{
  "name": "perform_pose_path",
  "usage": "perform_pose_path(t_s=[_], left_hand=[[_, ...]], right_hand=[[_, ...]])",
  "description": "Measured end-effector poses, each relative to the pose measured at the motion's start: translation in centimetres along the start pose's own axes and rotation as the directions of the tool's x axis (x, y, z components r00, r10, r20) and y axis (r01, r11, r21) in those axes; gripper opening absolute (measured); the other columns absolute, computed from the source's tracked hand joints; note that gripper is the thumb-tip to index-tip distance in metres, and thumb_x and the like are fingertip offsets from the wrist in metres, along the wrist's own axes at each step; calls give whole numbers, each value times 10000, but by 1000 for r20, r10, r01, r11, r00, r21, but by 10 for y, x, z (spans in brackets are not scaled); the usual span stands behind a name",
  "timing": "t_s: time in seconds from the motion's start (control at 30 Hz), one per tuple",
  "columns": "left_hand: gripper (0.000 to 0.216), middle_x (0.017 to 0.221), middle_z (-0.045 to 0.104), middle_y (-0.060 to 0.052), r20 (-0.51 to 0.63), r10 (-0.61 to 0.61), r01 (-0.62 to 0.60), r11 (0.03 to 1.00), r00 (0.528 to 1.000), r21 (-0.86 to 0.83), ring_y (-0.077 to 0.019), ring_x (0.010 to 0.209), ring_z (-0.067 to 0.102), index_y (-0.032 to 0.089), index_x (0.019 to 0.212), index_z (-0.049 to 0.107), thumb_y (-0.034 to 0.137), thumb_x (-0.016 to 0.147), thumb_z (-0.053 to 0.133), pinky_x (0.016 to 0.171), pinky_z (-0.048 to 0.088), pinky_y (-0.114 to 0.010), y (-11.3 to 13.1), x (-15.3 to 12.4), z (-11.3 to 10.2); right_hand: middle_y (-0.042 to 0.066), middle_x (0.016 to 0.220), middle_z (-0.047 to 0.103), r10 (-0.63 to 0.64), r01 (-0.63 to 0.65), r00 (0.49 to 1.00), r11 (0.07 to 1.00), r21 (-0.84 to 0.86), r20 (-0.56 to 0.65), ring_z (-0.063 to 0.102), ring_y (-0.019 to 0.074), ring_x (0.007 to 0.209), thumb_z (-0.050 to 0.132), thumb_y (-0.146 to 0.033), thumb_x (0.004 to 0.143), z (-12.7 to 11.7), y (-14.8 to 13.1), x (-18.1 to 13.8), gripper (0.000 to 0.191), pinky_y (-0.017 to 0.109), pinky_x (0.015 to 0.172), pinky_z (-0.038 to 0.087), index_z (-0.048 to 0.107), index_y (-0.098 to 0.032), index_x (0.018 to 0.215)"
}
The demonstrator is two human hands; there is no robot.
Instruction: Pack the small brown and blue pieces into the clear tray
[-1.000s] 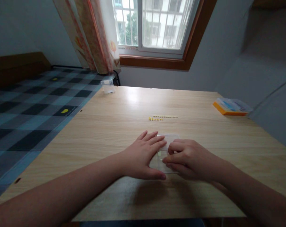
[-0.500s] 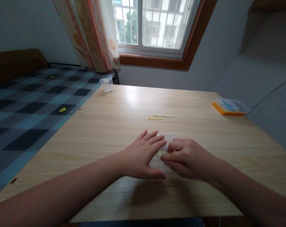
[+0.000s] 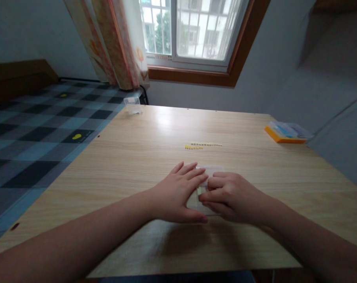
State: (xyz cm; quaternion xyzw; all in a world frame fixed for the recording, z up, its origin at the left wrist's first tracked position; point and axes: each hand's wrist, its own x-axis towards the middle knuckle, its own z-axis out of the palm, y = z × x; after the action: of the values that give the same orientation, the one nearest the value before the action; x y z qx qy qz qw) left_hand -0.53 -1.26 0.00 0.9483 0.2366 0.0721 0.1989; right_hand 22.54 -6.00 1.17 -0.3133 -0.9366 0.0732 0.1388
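A clear, shallow plastic box (image 3: 212, 169) lies on the table close in front of me, partly covered by both hands. Spread flat across its left side is my left hand (image 3: 176, 194), fingers apart. My right hand (image 3: 234, 196) is over the right side of the box, its fingers curled and thumb and forefinger close together; whatever is between them is hidden. A small pale yellow-green piece (image 3: 199, 191) shows inside the box by the right fingertips. Beyond the box, tiny pieces stand in two rows, a longer pale one (image 3: 206, 144) and a shorter yellow one (image 3: 193, 147).
At the table's far left corner stands an open clear container (image 3: 133, 106). An orange case with a clear lid (image 3: 287, 133) lies near the right edge. A bed with a checked cover (image 3: 42, 133) adjoins the table's left side. A window (image 3: 202, 31) is behind.
My right hand's fingers have shifted very slightly left over the box. My left hand stays in place, and the rows of pieces are unchanged.
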Motion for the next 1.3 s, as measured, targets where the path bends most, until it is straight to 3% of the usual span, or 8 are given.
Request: perform_pose_path(t_s=[0.43,0.7,1.13,1.3], left_hand=[[1036,1654,377,-189,31,-17,17,1000,999,23,-437,1558,259,158,1566,437,765,776,718,1264,124,-642,1,1,-1],[1027,1645,393,-190,6,-6,6,1000,1000,-2,-448,1551,270,170,1559,453,756,765,736,1261,126,-655,0,0,-1],[1040,1644,400,-181,14,-16,16,1000,1000,5,-445,1552,269,183,1566,445,744,748,760,1264,122,-649,1,1,-1],[1034,1649,392,-179,20,-17,17,1000,1000,12,-445,1552,270,180,1558,460,751,748,755,1266,125,-645,1,1,-1]], right_hand=[[30,786,646,22,-15,997,994,108,-70,523,153,693,562,-226,998,-4,3,-5,239,312,665,361,788,-212,920],[28,777,623,101,-96,993,992,84,-56,526,152,697,567,-241,1000,1,6,-6,238,302,667,356,783,-207,906],[22,747,619,92,-90,993,996,26,-80,502,145,672,566,-245,997,0,3,-2,269,298,638,331,750,-204,805],[8,704,613,83,-75,990,994,74,-111,509,146,657,585,-234,989,0,5,-4,227,307,649,350,765,-212,853]])
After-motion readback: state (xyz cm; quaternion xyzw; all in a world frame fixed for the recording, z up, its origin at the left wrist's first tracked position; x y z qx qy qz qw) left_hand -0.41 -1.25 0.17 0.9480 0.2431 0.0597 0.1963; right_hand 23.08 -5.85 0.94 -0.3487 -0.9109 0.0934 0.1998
